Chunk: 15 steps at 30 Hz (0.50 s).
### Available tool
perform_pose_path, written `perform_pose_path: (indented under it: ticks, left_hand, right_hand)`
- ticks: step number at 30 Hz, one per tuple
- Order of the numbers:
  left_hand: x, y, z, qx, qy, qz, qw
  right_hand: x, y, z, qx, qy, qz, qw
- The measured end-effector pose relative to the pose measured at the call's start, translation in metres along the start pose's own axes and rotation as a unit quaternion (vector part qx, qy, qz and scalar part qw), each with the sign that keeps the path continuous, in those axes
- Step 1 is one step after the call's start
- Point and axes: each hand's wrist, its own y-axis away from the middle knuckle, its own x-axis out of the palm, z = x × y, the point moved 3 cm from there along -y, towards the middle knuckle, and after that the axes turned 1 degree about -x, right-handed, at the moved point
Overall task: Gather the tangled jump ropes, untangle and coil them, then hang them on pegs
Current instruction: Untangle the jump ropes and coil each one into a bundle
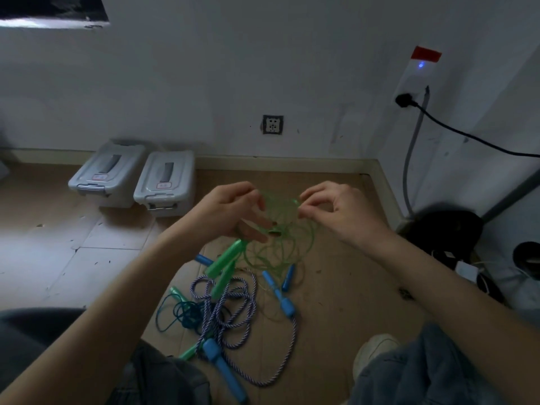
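1. Picking at the green rope point(277, 229) now, held up off the floor between both hands, its thin loops hanging in a loose snarl with the green handles point(223, 266) dangling below
2. Left hand point(233, 211) has its grip pinched on a strand at the top, lower fingers spread through the loops; right hand point(336, 206) is pinching a strand just opposite, thumb against fingertips
3. Best play, I'd say: keep the pull gentle, widen the loop between the pinches and feed a handle back through rather than tugging, since a hard pull would likely cinch the knot
4. Down on the floor point(336, 287) the rest waits: a striped rope point(233, 314) with blue handles point(222, 366), a dark teal rope point(178, 311), more blue handles point(282, 290) near the green strands
5. Watch out, the hanging green loops trail close to that pile and could snag it
6. Two grey boxes point(137, 179) sit by the wall, a black cable point(467, 135) runs right; no pegs in sight, so hanging looks well off
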Motion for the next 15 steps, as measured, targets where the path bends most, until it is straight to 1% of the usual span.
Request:
perform_pose_path:
  ticks: [1,2,4,6,9,10,12,13,14,15]
  left_hand:
    - [-0.006,-0.001,0.001,-0.001,0.002,-0.019,1.000]
    - [-0.012,-0.002,0.002,-0.003,0.014,-0.042,0.999]
    - [-0.023,-0.005,0.008,-0.018,0.036,-0.103,0.994]
    - [-0.029,-0.009,0.018,-0.046,0.024,-0.149,0.988]
    - [-0.037,-0.012,0.035,-0.081,-0.068,-0.204,0.973]
    - [-0.040,-0.012,0.039,-0.092,-0.063,-0.221,0.969]
    - [-0.047,-0.011,0.043,-0.111,0.001,-0.256,0.960]
    - [-0.050,-0.011,0.043,-0.117,0.048,-0.271,0.954]
    - [-0.052,-0.011,0.043,-0.117,0.110,-0.275,0.948]
    - [-0.050,-0.012,0.041,-0.107,0.188,-0.260,0.941]
  right_hand:
    - [-0.003,0.000,-0.004,0.020,-0.028,-0.012,0.999]
    - [-0.005,-0.001,-0.009,0.051,-0.079,-0.027,0.995]
    - [-0.007,0.000,-0.017,0.122,-0.210,-0.067,0.968]
    - [-0.009,0.001,-0.020,0.164,-0.349,-0.105,0.917]
    - [-0.018,0.004,-0.025,0.178,-0.474,-0.177,0.844]
    - [-0.024,0.004,-0.028,0.185,-0.497,-0.212,0.821]
    - [-0.033,0.007,-0.035,0.206,-0.513,-0.283,0.784]
    - [-0.035,0.008,-0.038,0.216,-0.509,-0.301,0.777]
    - [-0.035,0.009,-0.039,0.227,-0.494,-0.296,0.785]
    - [-0.032,0.009,-0.038,0.235,-0.466,-0.265,0.811]
